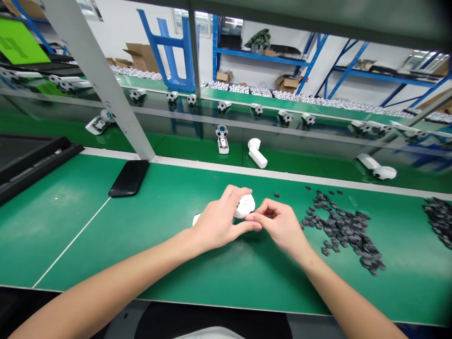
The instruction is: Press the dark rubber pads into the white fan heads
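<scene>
My left hand (218,220) is closed around a white device with a round head (246,206), held just above the green worktop. The head shows between thumb and fingers, and a white end of the body sticks out on the left; the rest is hidden by the hand. At the right edge of the head, my right hand (282,225) has thumb and index finger pinched together. Whatever is in that pinch, if anything, is too small to make out. Small flat black pieces (348,231) lie scattered right of my right hand.
Beyond the worktop's pale edge runs a green belt (190,153) carrying several similar white devices (257,153). A black phone-like slab (129,178) lies to the left by a grey post (106,80). More black pieces (439,221) are heaped at far right. A shelf overhangs above.
</scene>
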Demonstrator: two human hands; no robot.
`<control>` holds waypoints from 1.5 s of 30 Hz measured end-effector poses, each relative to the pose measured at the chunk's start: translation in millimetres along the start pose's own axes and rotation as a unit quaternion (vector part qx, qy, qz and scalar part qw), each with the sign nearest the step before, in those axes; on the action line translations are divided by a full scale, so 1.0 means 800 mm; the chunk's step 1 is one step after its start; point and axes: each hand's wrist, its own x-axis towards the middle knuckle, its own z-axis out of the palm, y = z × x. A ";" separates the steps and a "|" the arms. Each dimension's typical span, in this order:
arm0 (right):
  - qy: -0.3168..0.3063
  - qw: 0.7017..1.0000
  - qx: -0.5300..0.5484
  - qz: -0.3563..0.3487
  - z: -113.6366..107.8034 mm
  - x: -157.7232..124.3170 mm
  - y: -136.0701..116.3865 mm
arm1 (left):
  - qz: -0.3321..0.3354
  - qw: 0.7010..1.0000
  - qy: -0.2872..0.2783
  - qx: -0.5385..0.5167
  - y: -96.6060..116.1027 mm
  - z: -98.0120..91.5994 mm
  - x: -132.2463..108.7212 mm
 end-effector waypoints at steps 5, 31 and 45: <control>0.037 0.999 0.001 -0.033 0.001 0.006 0.007 | 0.001 1.000 -0.011 0.001 0.000 -0.003 0.002; 0.055 0.926 -0.373 -0.033 -0.138 0.049 0.044 | 0.071 0.988 0.053 0.126 -0.006 -0.003 0.001; 0.025 0.933 -0.359 -0.010 -0.137 0.065 0.073 | 0.087 0.990 0.116 0.002 -0.025 0.008 0.001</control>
